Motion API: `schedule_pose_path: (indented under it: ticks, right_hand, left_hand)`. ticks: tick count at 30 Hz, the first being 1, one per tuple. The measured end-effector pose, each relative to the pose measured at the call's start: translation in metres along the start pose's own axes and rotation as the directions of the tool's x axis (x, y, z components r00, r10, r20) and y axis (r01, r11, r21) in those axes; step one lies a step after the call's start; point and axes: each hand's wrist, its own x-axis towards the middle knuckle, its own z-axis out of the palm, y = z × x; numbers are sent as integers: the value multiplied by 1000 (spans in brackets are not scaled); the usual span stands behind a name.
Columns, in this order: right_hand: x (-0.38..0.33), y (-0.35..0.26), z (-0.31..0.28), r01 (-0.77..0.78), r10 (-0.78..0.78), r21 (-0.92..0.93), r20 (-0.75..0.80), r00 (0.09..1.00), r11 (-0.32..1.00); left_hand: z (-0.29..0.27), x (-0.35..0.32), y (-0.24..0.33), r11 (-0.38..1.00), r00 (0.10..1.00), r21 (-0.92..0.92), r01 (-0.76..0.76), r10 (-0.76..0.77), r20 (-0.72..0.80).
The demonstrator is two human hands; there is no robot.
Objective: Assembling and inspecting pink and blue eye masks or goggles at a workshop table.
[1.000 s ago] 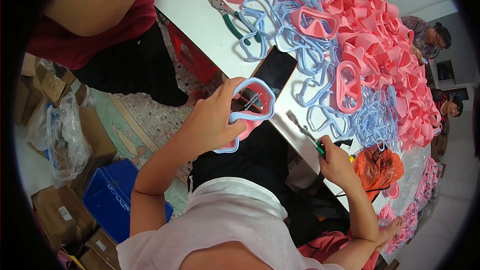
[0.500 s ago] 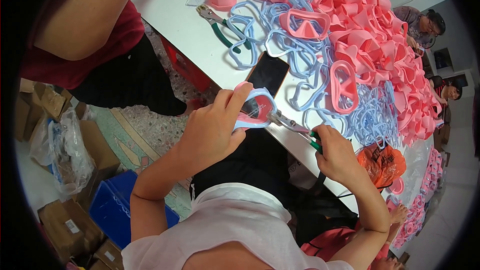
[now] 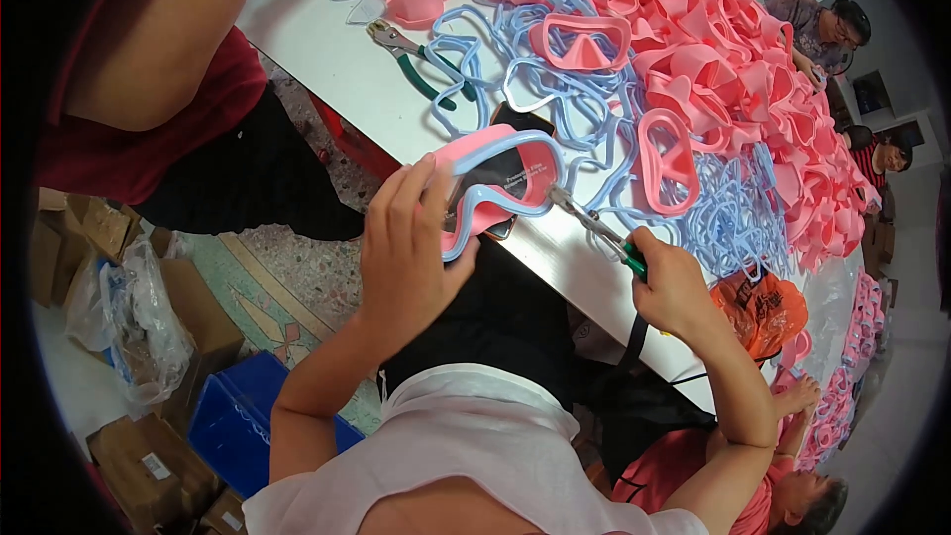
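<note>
My left hand (image 3: 406,248) grips a pink diving mask with a light blue frame (image 3: 500,183), held at the edge of the white table (image 3: 327,50). My right hand (image 3: 669,282) holds green-handled pliers (image 3: 594,228), whose metal jaws touch the right side of the mask's frame. A dark phone (image 3: 515,119) lies on the table, partly hidden behind the mask.
Heaps of pink mask skirts (image 3: 753,69) and light blue frames (image 3: 555,89) cover the table. A second pair of green pliers (image 3: 416,59) lies near the left edge. A person in red (image 3: 149,69) stands at left; others sit at far right. Cardboard boxes (image 3: 149,456) and a blue crate (image 3: 233,416) stand on the floor.
The mask has been turned to face the camera and shifted right on the table edge. My right hand has brought the pliers up to its frame.
</note>
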Motion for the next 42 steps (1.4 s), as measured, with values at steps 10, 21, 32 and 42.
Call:
schedule_pose_path:
  ticks: [10,21,32,42]
  right_hand:
    - [-3,6,-21,119,-105,168,-87,991,979]
    - [-21,-5,-12,113,-204,-286,-310,928,952]
    - [-35,0,75,-208,134,-228,-304,943,951]
    - [-20,-35,67,162,22,284,-549,836,945]
  left_hand:
    - [-7,23,-20,965,983,-189,181,-172,64]
    - [-17,26,-23,823,906,-383,419,-354,231]
    - [-12,31,-14,325,734,-680,658,-480,480]
    - [3,29,10,863,979,-468,191,-199,31]
